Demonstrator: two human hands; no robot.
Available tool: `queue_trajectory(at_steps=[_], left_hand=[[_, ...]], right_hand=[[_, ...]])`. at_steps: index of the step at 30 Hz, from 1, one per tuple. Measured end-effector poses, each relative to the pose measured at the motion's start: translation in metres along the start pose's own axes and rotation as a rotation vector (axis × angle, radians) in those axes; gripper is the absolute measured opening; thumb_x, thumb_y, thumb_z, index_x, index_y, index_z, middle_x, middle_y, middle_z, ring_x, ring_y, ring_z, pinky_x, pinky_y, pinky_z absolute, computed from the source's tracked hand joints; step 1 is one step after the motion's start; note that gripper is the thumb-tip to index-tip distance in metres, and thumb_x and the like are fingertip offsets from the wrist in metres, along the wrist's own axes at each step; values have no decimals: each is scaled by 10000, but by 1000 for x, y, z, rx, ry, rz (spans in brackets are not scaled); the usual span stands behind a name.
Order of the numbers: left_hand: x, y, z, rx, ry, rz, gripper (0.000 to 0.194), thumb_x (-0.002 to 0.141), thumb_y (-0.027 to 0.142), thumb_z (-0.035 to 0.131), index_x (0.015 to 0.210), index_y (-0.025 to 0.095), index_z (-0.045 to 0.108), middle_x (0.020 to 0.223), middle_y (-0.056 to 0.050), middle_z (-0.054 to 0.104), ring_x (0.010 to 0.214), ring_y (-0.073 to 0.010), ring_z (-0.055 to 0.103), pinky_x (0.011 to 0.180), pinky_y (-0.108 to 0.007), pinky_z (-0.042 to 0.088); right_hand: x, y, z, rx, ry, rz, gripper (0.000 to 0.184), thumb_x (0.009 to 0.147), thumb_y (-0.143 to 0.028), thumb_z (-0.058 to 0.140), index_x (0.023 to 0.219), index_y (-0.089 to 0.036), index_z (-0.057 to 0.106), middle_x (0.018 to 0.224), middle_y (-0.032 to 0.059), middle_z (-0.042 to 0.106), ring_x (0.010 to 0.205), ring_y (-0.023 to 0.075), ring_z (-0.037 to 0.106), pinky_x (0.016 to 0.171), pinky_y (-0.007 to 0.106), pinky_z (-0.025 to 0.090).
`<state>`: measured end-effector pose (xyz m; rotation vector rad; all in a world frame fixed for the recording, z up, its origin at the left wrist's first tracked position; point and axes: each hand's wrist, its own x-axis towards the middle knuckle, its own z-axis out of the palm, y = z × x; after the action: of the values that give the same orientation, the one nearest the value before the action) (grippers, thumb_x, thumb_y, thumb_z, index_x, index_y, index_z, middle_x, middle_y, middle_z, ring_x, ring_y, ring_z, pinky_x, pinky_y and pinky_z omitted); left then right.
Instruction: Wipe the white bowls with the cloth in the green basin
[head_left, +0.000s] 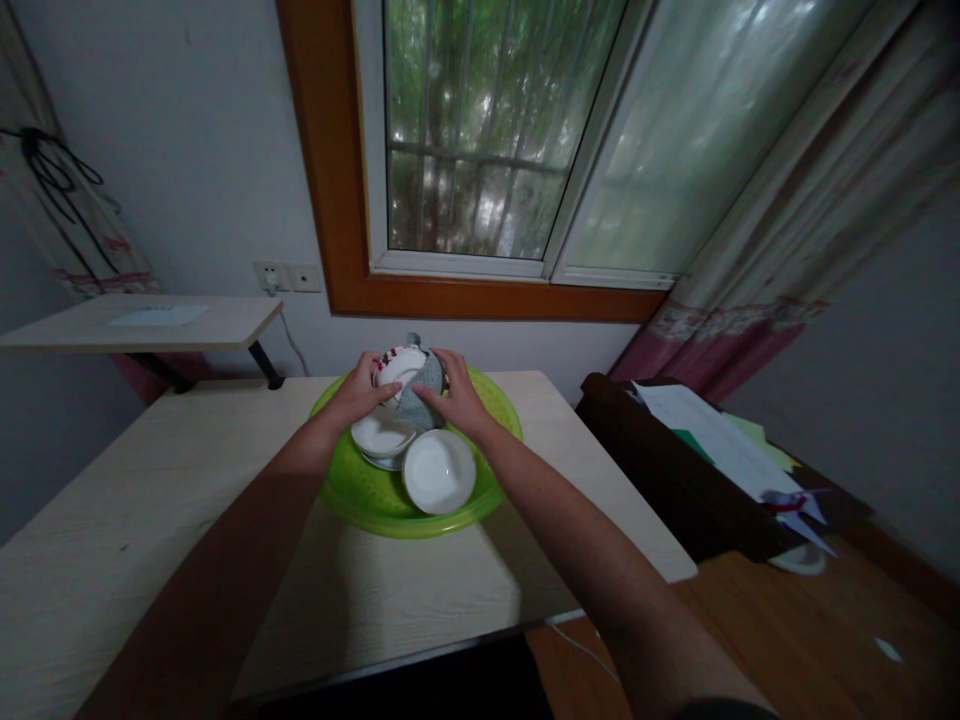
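The left hand (361,392) grips the red-patterned bowl (393,368) by its left side, thumb at the front. The right hand (463,402) grasps the grey cloth (420,403) against the bowl's right side, its thumb pressing the fabric. Opposed grips like these probably keep the bowl from turning while leaving its front reachable; how the far fingers sit is hidden.

The held bowl is over the 12 o'clock part of the green plastic basin (457,522), seemingly so that anything slipping would land inside. Within the basin, one white bowl (381,434) sits toward 10 o'clock with a dish edge (388,463) showing beneath it, likely stacked to save room; another white bowl (439,470) lies toward 5 o'clock. The basin rests on the table (255,600), within easy reach.
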<state>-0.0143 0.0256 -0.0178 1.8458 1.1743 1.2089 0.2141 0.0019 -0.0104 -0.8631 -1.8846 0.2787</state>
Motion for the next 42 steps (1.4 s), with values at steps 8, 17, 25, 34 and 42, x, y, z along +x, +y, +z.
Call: queue_trajectory(at_steps=[8, 17, 25, 34, 42], left_hand=[[-5, 11, -1, 92, 29, -2, 664, 711, 473, 731, 1227, 186, 429, 1099, -70, 629, 976, -226, 630, 851, -378, 516], [-8, 19, 2, 154, 18, 20, 691, 671, 486, 750, 1206, 196, 423, 1100, -76, 640, 977, -236, 644, 867, -388, 511], [-8, 16, 3, 125, 10, 56, 687, 685, 479, 754, 1215, 194, 421, 1107, -90, 632, 988, -237, 641, 846, -375, 514], [-7, 18, 2, 151, 39, 35, 688, 682, 454, 759, 1217, 186, 418, 1111, -85, 638, 983, -237, 642, 874, -387, 511], [-9, 18, 4, 218, -3, 57, 690, 686, 454, 756, 1228, 199, 413, 1125, -85, 622, 991, -238, 639, 856, -375, 511]], right_hand=[[3, 4, -2, 54, -46, 0, 634, 917, -537, 595, 1459, -255, 425, 1411, 122, 485, 1348, 259, 447, 1176, 473, 350], [-1, 9, 3, 19, -59, 65, 970, 701, -506, 835, 1506, -245, 362, 1452, 140, 458, 1367, 305, 430, 1176, 504, 334], [1, 7, 3, 5, 5, 66, 760, 826, -565, 713, 1445, -225, 432, 1376, 145, 520, 1302, 279, 494, 1140, 467, 385], [4, 8, -4, 58, -81, 70, 807, 817, -486, 742, 1506, -242, 402, 1473, 141, 485, 1376, 300, 450, 1165, 497, 349], [1, 6, 0, 17, -23, 114, 1081, 611, -485, 909, 1513, -237, 367, 1402, 157, 474, 1328, 320, 461, 1151, 523, 366]])
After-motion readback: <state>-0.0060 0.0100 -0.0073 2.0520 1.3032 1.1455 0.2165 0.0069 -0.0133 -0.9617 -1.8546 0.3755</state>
